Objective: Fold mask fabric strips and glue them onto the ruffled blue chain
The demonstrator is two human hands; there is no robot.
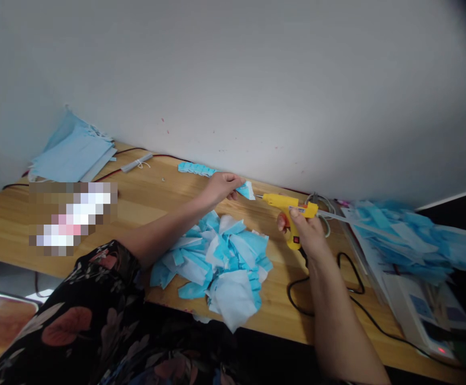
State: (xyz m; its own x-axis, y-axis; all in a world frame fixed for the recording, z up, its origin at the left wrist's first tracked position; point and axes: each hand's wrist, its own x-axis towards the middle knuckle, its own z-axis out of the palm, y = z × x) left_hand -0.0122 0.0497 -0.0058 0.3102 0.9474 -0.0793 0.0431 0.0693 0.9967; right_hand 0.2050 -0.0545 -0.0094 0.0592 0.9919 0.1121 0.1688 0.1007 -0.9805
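My right hand (pixel 307 231) grips a yellow glue gun (pixel 287 206) by its handle, nozzle pointing left. My left hand (pixel 224 184) pinches a small blue and white fabric piece (pixel 246 190) just left of the nozzle, close to the wall. A strip of joined blue pieces (pixel 196 169) lies on the wooden table (pixel 144 198) behind my left hand. Below both hands sits a pile of blue and white fabric scraps (pixel 220 262).
A stack of light blue sheets (pixel 72 155) leans at the far left by the wall. A heap of blue strips (pixel 413 238) lies at the right over a white device (pixel 421 310). The gun's black cord (pixel 349 299) loops across the table's right side. A red wire (pixel 136 152) runs along the wall.
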